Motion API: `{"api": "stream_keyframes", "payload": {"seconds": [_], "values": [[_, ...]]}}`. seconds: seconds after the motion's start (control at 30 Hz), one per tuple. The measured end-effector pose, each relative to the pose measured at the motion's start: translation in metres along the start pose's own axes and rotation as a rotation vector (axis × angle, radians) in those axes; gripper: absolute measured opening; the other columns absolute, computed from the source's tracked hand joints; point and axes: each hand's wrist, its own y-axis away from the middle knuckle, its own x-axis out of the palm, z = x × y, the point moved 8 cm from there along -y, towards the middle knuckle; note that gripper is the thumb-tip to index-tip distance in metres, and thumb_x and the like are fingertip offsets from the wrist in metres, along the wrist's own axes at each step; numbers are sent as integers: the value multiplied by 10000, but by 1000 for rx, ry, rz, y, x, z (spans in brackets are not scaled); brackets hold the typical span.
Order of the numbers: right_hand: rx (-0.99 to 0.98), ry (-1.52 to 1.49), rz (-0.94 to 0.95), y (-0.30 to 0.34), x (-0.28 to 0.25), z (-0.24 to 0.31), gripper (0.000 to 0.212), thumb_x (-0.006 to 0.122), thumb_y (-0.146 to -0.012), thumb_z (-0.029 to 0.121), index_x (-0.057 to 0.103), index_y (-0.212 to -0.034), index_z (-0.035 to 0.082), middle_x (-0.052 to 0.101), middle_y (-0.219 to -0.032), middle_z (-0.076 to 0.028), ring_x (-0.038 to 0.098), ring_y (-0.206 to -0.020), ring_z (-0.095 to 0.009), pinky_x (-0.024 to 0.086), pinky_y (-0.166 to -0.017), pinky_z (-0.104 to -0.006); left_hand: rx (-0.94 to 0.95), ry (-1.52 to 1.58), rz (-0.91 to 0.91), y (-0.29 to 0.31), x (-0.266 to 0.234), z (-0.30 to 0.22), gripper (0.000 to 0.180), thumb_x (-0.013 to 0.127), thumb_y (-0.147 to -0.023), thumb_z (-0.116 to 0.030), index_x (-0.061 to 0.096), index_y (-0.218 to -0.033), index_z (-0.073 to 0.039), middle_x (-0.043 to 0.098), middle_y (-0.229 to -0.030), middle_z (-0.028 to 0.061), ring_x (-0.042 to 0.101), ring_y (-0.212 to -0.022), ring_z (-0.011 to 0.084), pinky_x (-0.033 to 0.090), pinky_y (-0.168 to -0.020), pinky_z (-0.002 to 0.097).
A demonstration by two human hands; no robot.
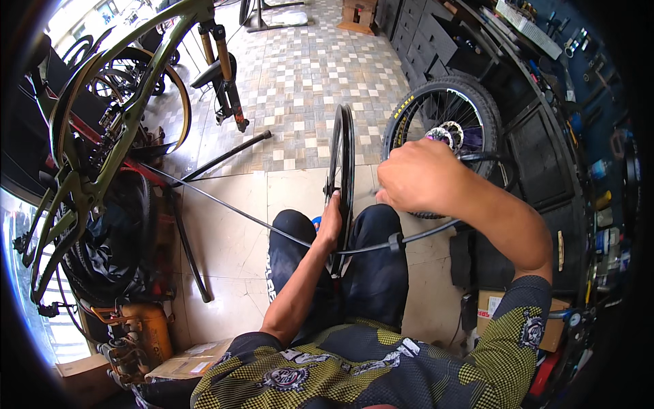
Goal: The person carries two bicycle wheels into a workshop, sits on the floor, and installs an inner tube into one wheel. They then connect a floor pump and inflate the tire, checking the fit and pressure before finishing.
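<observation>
A narrow black bicycle wheel [346, 157] stands upright, seen nearly edge-on, between my knees. Against its near left side rests my left hand [330, 218], gripping it; part of those fingers is hidden behind the wheel. My right hand [422, 174] is raised to the right of the wheel, apart from it, with the fingers curled together. Whatever those fingers hold, if anything, cannot be seen. Across my thighs, beneath my left forearm, runs a long grey-black hose [272, 235] with a black clip [395, 241] on it.
At left, a green bicycle frame [129, 129] hangs on a stand whose black legs [228, 157] reach over the floor. Two thick-tyred wheels [487, 109] lean against dark drawers [412, 31] at right. An orange tank [146, 334] and cardboard box [187, 359] sit at lower left.
</observation>
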Motion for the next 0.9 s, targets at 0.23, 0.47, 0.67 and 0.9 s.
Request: {"api": "stream_keyframes", "payload": {"seconds": [0.23, 0.47, 0.67, 0.9], "values": [[-21, 46, -24, -3, 22, 7, 273, 721, -916, 315, 808, -779, 95, 748, -728, -115, 777, -730, -270, 605, -635, -383, 157, -225, -42, 39, -13, 8, 850, 269, -1064, -739, 665, -980, 8, 710, -878, 135, 670, -750, 175, 546, -695, 324], [127, -29, 44, -1, 18, 5, 242, 726, -867, 301, 810, -857, 73, 787, -906, -160, 777, -907, -339, 615, -795, -435, 206, -211, 54, 59, -13, -2, 837, 239, -1083, -708, 655, -1092, 19, 684, -923, 116, 649, -850, 191, 521, -799, 333], [-28, -129, 170, 8, 17, 20, 220, 725, -857, 272, 803, -802, 74, 779, -836, -146, 782, -834, -326, 620, -749, -429, 122, -231, 40, 77, -10, -18, 821, 185, -1099, -680, 659, -1011, -15, 643, -867, 78, 569, -778, 203, 442, -794, 329], [19, -46, 42, -2, 3, 17, 181, 704, -857, 223, 804, -902, 79, 782, -904, -146, 784, -877, -277, 618, -733, -411, 115, -180, 54, 93, -8, -29, 831, 211, -1089, -691, 682, -944, -23, 661, -845, 63, 568, -764, 187, 448, -772, 328]]}}
